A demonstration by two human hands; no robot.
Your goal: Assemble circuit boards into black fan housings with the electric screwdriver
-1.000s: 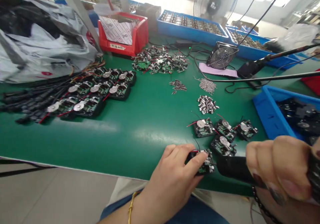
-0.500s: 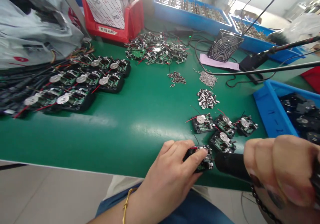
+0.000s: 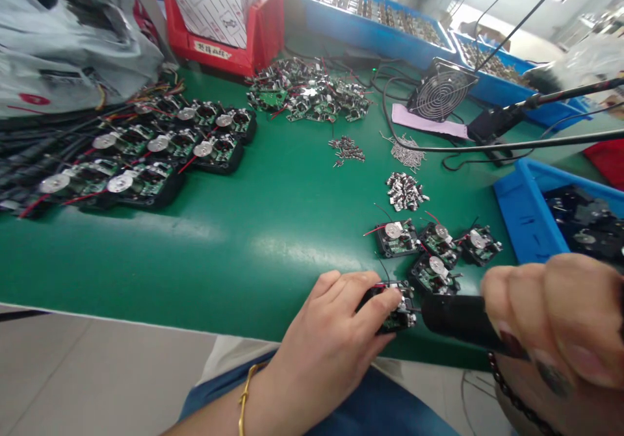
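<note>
My left hand (image 3: pixel 336 332) pinches a small black circuit module (image 3: pixel 396 307) with red wires against the green table (image 3: pixel 234 254) near its front edge. My right hand (image 3: pixel 550 322) is wrapped round a black cylindrical power tool (image 3: pixel 455 316), whose tip points left at the module. Just behind lie several similar modules (image 3: pixel 433 251) with silver discs. Small piles of metal parts (image 3: pixel 404 191) and screws (image 3: pixel 407 151) sit farther back.
Rows of finished modules with cables (image 3: pixel 146 156) fill the left side. A heap of circuit boards (image 3: pixel 307 95), a red bin (image 3: pixel 219 17), blue trays (image 3: pixel 375 13), a small fan (image 3: pixel 439 89) and a blue bin of black parts (image 3: pixel 560 218) ring the work area.
The view has tilted slightly down and left. Both hands stay almost in place on the module and the tool.
</note>
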